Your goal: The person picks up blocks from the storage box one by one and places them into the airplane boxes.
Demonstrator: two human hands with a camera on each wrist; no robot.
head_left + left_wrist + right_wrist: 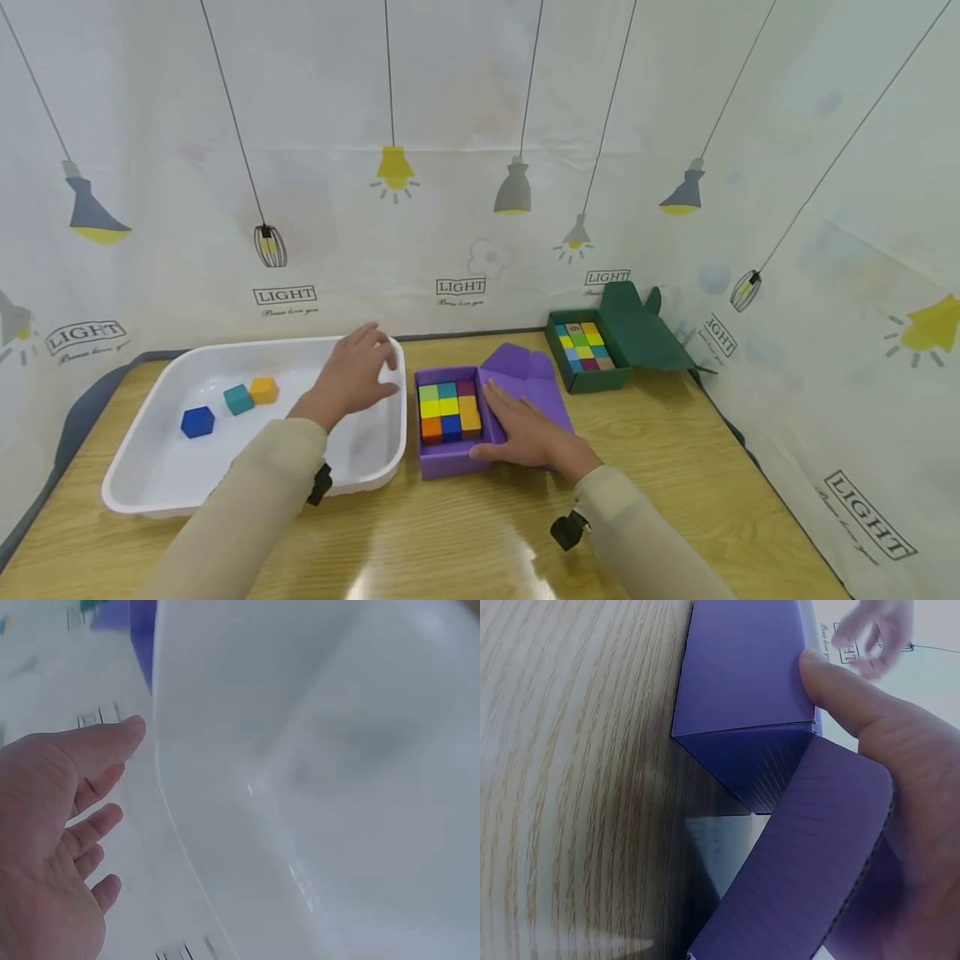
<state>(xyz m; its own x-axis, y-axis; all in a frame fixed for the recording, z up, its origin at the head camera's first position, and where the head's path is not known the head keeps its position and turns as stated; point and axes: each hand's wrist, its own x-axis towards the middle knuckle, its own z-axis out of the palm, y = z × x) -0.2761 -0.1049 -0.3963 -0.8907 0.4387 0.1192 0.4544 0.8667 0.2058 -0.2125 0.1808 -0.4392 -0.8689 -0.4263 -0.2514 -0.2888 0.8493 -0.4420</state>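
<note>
My left hand [355, 372] hovers over the right end of a white tray [118, 467], with fingers loosely bent and nothing in them. The left wrist view shows that hand [52, 832] beside the tray's rim, palm bare. A purple box [453, 464] stands right of the tray, packed with rows of coloured cubes [450, 407]. My right hand [521, 429] rests on its opened lid [551, 400], fingers extended. In the right wrist view the right thumb [847, 690] touches the box's upper edge. Part of the lid is hidden under the hand.
A dark blue block [197, 422], a teal cube [238, 399] and an orange-yellow cube [263, 390] lie in the tray's left half. Behind, at right, a green box [597, 380] holds several coloured cubes, its lid [652, 337] folded open. Printed sheeting borders the wooden table [450, 542].
</note>
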